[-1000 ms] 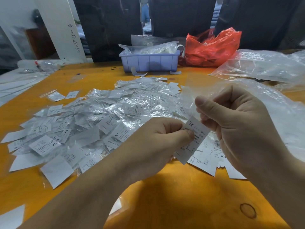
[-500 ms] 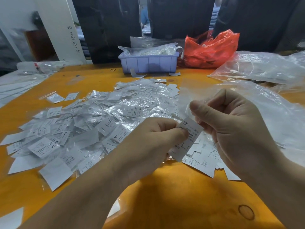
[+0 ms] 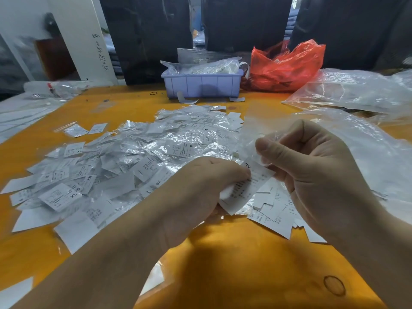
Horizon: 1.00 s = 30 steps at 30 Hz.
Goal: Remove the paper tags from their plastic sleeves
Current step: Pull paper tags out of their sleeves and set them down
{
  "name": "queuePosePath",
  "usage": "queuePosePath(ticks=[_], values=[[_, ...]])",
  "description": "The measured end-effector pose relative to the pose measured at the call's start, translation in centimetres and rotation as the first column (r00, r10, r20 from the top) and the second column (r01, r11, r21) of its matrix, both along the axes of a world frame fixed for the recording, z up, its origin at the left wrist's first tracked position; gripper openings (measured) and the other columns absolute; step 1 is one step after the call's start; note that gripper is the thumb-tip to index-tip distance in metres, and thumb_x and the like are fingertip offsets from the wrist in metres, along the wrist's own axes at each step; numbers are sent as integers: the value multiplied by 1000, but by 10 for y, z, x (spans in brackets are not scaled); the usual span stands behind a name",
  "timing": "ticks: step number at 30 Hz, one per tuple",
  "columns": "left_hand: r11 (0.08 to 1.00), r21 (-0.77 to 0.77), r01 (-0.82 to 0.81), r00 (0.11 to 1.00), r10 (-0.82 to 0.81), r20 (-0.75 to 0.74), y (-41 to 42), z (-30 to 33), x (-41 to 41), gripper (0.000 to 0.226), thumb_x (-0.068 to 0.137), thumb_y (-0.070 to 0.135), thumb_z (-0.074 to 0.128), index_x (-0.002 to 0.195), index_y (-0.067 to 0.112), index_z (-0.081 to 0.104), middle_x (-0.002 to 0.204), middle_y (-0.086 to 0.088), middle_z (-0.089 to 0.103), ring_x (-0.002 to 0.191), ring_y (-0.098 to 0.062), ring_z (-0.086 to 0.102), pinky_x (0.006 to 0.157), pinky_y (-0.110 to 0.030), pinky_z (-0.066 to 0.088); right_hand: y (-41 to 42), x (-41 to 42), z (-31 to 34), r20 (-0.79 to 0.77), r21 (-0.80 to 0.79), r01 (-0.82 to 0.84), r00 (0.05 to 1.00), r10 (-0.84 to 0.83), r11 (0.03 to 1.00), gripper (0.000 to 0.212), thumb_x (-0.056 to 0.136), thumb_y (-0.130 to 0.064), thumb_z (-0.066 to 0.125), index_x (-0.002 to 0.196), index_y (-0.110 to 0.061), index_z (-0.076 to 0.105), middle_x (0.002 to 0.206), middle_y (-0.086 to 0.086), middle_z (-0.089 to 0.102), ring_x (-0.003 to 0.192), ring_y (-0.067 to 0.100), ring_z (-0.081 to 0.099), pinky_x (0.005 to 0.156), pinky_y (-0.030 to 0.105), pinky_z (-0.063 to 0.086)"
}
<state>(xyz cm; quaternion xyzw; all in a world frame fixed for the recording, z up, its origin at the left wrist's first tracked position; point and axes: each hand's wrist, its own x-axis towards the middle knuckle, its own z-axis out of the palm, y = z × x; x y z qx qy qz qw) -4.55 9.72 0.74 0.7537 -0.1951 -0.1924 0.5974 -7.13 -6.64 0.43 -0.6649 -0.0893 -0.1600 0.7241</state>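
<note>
My left hand pinches a white paper tag printed "XL", low over the orange table. My right hand pinches the clear plastic sleeve that stands up above the tag; the tag's top corner still sits near the sleeve's mouth. A big heap of sleeved tags covers the table to the left. A small stack of bare paper tags lies under my right hand.
A lilac plastic bin with bagged tags stands at the back, a red plastic bag beside it. Large clear plastic bags spread along the right side. The orange table has a bare patch in front.
My left hand has drawn the tag down and left, further out of the sleeve, while my right hand keeps hold of the sleeve. Both hands sank slightly.
</note>
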Motion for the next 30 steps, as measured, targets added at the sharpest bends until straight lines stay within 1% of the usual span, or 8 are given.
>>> queuePosePath(ticks=[4,8,13,17,19,22,25,30], values=[[999,19,30,1000,-30,1,-2,2,-1,28,71,36,55,65,8,53,53,0,45,41,-7,39,40,-12,31,1,0,1,-6,52,5,1000,-5,999,23,59,-28,76,59,-18,55,66,4,61,62,18,61,61,27,54],[1000,11,11,998,-11,-55,-1,0,-3,48,72,34,57,70,-13,45,64,-15,39,52,-21,30,42,-24,23,0,0,2,-10,51,-6,1000,7,999,22,59,-28,76,57,-20,56,67,3,62,62,18,61,58,23,51],[1000,0,-19,998,19,-60,-1,2,-4,30,71,36,57,62,8,54,54,-5,39,43,-16,34,41,-20,27,1,0,2,-19,42,-24,1000,25,999,29,57,-30,77,63,-13,53,63,2,61,61,16,63,60,25,54],[998,-43,-40,998,37,-55,0,4,-5,26,73,36,57,64,12,59,50,3,41,42,-11,37,40,-18,29,1,1,2,-39,62,-72,996,75,995,27,56,-26,77,61,-14,53,66,4,63,64,20,67,60,28,54],[998,-58,-24,999,22,-37,0,3,-5,26,84,32,61,65,14,59,47,9,44,40,-6,40,40,-14,32,1,1,3,-53,67,-90,994,94,994,27,55,-25,77,60,-14,53,68,7,63,67,23,69,60,30,54],[997,-71,-1,1000,2,11,1,0,-4,33,98,20,50,69,16,65,46,17,49,39,3,44,40,-7,33,0,1,4,-74,67,-90,993,95,994,26,57,-24,75,61,-13,53,72,11,63,70,25,69,61,33,55],[999,-49,-24,995,28,91,1,-2,-3,32,99,26,51,75,19,71,47,21,52,42,6,47,42,-5,33,-2,1,4,-102,23,-55,993,57,998,26,60,-24,73,63,-12,51,73,11,65,74,27,70,65,39,58],[996,15,-89,975,83,207,2,-8,1,37,86,49,46,90,22,72,52,17,48,47,0,42,51,-19,29,-3,1,4,-132,-1,-31,991,30,1000,26,60,-27,74,64,-12,52,66,8,64,66,21,63,57,26,53]])
